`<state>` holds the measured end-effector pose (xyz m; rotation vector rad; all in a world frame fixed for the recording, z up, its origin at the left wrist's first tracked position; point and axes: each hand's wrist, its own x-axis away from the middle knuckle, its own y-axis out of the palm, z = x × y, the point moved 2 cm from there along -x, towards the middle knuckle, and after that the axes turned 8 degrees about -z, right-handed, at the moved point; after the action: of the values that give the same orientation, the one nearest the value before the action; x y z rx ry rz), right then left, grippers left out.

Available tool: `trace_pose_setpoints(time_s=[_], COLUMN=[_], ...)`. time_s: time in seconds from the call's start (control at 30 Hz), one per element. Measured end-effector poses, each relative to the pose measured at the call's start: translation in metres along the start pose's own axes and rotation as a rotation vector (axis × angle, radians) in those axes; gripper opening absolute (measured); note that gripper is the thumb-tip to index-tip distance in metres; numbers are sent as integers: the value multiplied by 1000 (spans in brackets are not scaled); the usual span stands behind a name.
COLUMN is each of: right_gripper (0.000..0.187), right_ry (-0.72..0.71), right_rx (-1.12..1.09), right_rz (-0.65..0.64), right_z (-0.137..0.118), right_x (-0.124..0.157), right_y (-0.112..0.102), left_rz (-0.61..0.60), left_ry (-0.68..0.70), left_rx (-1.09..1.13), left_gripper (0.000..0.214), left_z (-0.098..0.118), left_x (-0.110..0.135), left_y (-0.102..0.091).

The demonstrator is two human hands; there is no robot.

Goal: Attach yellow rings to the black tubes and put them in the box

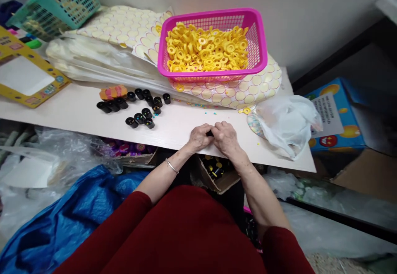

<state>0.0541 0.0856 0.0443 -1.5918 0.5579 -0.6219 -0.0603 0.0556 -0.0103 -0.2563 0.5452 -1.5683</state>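
Observation:
My left hand (200, 138) and my right hand (225, 138) meet over the table's front edge, fingers curled closely together. Between them shows a bit of a small black piece (210, 133), mostly covered by the fingers; it resembles the black cups on the table. To the left stand several small black cups (132, 122), some with coloured bits inside. Behind them lies an orange and pink piece (113, 92). Beyond my hands is a pink basket (211, 74) full of yellow ring-shaped plastic parts (204, 52).
A white plastic bag (283, 121) lies at the table's right end, near a loose yellow ring (246, 111). Below the edge sits a cardboard box (221, 187) of black and yellow parts. A yellow display box (27, 75) and green basket (66, 3) stand left.

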Motion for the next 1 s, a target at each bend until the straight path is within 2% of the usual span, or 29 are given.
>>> trace_pose_setpoints(time_s=[0.2,0.33,0.43,0.53,0.63,0.77,0.9,1.0], right_gripper=[25,22,21,15,12,13,22,31], right_ry=[68,108,102,102,248,537,631,674], right_rx=[-83,-229,-454,-790,-987,-860,-578,-443], right_rz=[-16,-3,118,276,427,572,585,525], right_z=[2,5,8,18,42,86,121,136], right_x=[-1,-3,0,8,17,17,0,-13], right_y=[-3,0,7,17,28,39,42,39], left_rz=[-15,-17,-15,-18,-9,-17,-18,-9], left_ry=[-26,-48,-62,-69,-92,-108,-111,-123], left_rx=[-2,-14,1,18,22,41,49,47], left_gripper=[24,26,28,24,26,27,28,28], left_z=[-2,-4,-6,-8,-9,-10,-11,-12], left_x=[-1,-2,-3,-3,-4,-4,-3,-3], left_y=[1,1,2,3,3,3,3,2])
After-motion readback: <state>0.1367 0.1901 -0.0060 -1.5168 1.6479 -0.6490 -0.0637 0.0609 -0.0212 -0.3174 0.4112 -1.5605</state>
